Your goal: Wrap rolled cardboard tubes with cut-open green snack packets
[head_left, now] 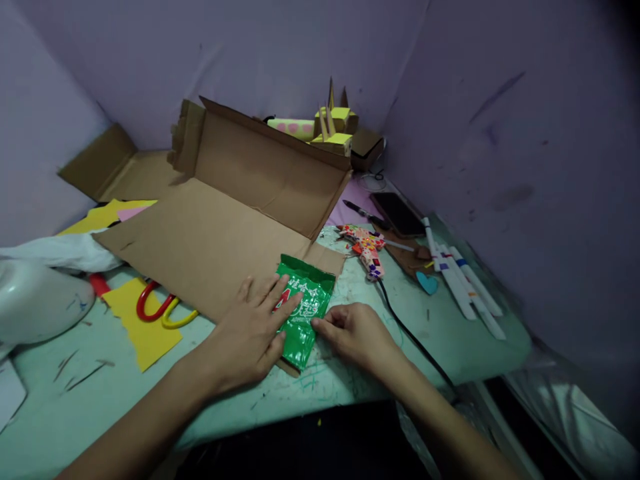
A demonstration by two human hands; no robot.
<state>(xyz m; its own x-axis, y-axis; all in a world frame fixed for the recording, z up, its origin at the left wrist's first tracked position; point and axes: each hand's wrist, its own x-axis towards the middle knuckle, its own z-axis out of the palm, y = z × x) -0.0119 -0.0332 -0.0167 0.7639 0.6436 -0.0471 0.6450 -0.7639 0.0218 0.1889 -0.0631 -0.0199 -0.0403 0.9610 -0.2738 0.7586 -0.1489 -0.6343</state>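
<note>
A flattened green packet [305,300] with white and red print lies on a near corner of the brown cardboard [210,233]. My left hand [255,327] rests flat across the packet's left side, fingers spread. At the packet's right edge, my right hand [353,330] has its thumb and forefinger pinched together on the rim. A floral-patterned glue gun [367,250] lies just beyond my right hand, its black cord running to the table's front edge.
Scissors with a red handle loop [145,310] and yellow paper [143,333] lie at the left. Several white markers [463,287], a phone [397,213] and a blue heart cutout [427,283] are at the right. Yellow-topped cardboard pieces [333,137] stand behind the upright flap.
</note>
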